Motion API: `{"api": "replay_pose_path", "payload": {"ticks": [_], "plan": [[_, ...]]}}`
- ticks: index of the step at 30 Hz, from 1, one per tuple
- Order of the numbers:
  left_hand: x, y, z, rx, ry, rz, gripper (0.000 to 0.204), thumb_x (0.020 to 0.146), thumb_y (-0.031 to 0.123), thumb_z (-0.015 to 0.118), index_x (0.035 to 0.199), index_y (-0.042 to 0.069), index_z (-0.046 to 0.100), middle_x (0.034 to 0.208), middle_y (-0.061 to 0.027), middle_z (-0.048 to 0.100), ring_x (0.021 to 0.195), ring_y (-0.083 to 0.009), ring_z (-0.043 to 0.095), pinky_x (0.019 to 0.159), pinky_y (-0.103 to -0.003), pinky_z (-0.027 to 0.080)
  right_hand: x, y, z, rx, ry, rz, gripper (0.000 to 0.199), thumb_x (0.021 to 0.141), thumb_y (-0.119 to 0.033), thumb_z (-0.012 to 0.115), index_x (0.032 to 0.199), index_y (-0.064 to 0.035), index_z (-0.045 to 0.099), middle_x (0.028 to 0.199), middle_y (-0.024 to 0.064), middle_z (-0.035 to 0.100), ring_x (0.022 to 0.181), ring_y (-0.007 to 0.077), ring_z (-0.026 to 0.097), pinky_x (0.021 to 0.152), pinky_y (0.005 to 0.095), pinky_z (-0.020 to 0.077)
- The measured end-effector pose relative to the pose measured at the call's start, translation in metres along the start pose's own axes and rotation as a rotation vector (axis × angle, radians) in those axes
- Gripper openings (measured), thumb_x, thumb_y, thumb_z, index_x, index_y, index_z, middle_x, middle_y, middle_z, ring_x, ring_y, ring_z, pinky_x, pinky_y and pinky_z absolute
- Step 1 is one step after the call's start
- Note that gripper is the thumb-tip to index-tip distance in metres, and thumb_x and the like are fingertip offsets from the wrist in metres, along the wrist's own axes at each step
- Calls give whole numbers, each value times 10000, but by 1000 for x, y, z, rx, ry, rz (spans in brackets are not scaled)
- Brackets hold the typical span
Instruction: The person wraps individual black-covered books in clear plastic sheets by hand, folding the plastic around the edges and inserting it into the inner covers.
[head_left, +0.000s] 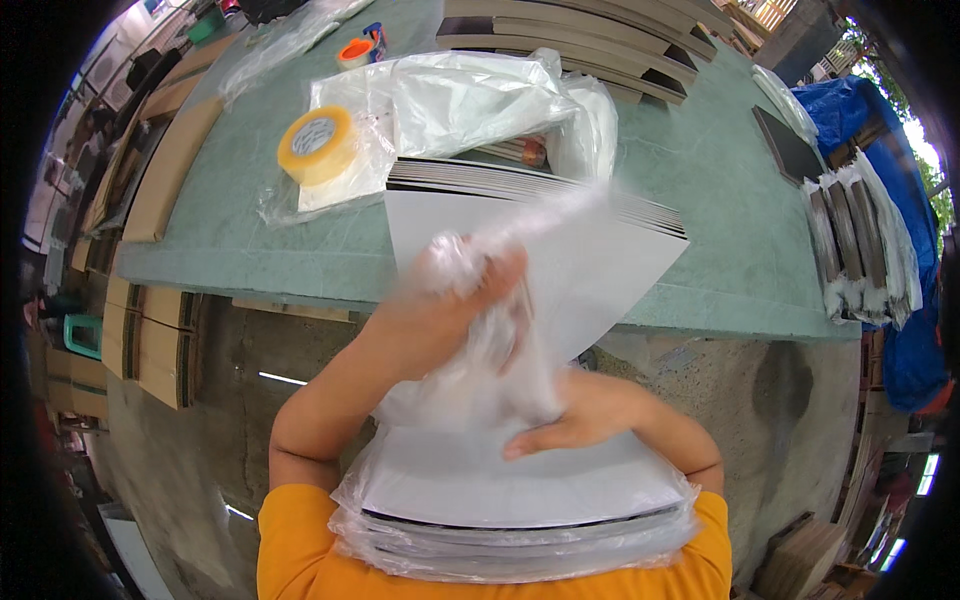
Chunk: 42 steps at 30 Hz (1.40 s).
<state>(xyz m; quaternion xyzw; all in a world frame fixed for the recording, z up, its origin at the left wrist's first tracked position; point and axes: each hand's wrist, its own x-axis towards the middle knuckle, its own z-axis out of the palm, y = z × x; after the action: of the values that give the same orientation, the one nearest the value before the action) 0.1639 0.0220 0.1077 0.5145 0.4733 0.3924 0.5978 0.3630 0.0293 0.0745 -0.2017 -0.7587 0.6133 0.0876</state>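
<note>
A stack of white boards [510,490] in a clear plastic bag [400,550] rests against my body. My left hand [470,290], smeared by motion, is closed around a crumpled, bunched part of clear plastic above the stack. Lower down, my right hand [575,415] holds the plastic, with one digit stretched across the white top; its other fingers are partly hidden. Beyond my hands, a second pile of thin white boards [600,290] with dark edges sits on the green table [330,245], jutting past its near edge.
A roll of clear tape [317,145] lies left on loose plastic sheeting [470,105]. Behind it are an orange tape roll [355,53] and stacked grey panels [580,40]. Plastic-wrapped bundles [860,240] stand at the right edge, beside a blue tarp [910,310]. Cardboard [165,345] stands lower left.
</note>
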Motion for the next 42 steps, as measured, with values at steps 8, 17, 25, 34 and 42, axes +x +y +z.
{"api": "replay_pose_path", "payload": {"ticks": [8,17,25,34,42], "plan": [[-6,-22,-73,-109,-752,-96,437,730,151,648,1099,22,453,928,-99,588,798,-180,567,708,-329,459,-33,38,-51,767,-619,-159,298,808,-238,548,922,37,547,820,144,580,751,213,569,700,324,467],[-11,-56,-35,1654,-620,15,269,709,187,556,892,-10,554,728,-125,574,727,-268,580,623,-374,449,-42,-9,-8,-1158,-516,491,339,645,-191,636,955,-63,584,799,149,602,711,319,580,821,429,412],[-25,-21,-71,786,-45,340,253,675,164,656,862,27,555,816,-127,578,761,-271,575,649,-341,465,-69,16,-58,-516,1467,109,96,758,-100,538,794,-12,552,690,28,550,615,104,500,560,235,400],[1,-19,-77,1275,502,668,649,506,-90,570,1109,148,546,1033,-65,492,791,-231,486,617,-308,442,-40,18,-40,-1111,1253,-27,594,544,107,391,1084,-62,569,900,116,540,720,193,523,652,272,441],[4,-17,-86,1029,442,768,415,545,-87,594,940,40,601,897,-80,576,799,-214,542,722,-282,434,-64,12,-36,-435,1198,-216,302,555,83,553,825,-11,650,747,83,584,666,148,546,598,223,434]]}}
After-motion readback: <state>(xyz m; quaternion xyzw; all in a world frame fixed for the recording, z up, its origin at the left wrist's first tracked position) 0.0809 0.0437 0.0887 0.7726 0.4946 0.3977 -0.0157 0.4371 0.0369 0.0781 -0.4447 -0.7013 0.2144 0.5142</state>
